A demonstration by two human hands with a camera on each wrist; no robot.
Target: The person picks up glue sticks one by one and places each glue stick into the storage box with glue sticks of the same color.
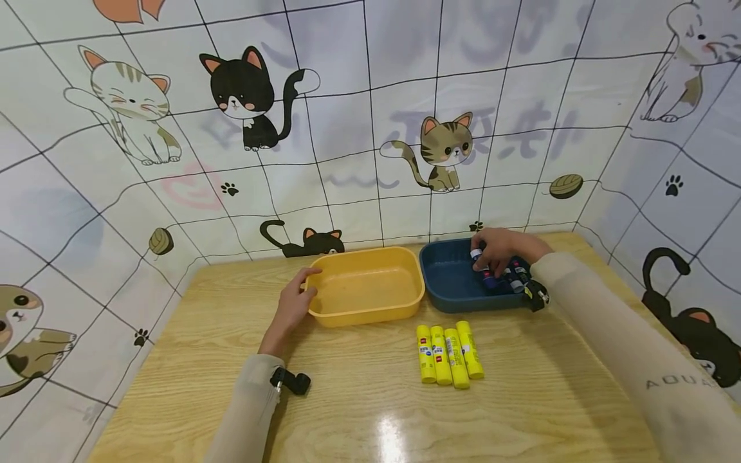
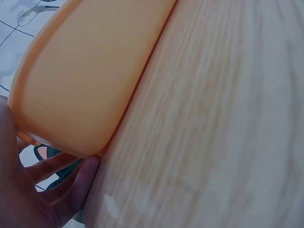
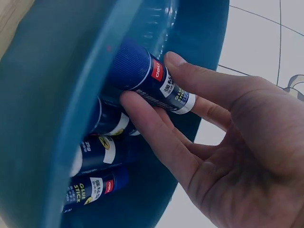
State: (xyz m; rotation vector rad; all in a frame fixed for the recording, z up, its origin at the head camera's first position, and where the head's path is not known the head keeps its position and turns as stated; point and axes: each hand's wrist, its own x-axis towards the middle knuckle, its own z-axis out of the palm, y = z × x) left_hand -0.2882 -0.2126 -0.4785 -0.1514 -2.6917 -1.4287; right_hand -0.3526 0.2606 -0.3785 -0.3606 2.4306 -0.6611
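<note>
The right hand (image 1: 502, 247), right of centre in the head view, reaches into the blue tray (image 1: 480, 306) and pinches a blue glue stick (image 3: 156, 76) between thumb and fingers. In the head view that stick slants from upper left to lower right, its white end toward the upper left and its dark cap toward the lower right, within the tray's outline. In the right wrist view its cap points to the upper left, partly behind the tray's rim, while other blue glue sticks (image 3: 104, 154) lie below it, at a different slant from the held one. The left hand (image 1: 294, 301) grips the left end of the yellow tray (image 1: 365, 283), with fingertips over the rim; the left wrist view shows other fingers against the outside of that end. From the right hand's grip, the yellow tray lies to the left, right beside the blue one, and the left hand is at its far end, so the right hand is much the nearer to the blue sticks. Below the trays, four yellow glue sticks (image 1: 441, 355) lie side by side on the wooden table (image 1: 359, 399), their long axes close to upright in the frame, also nearer the right hand.
</note>
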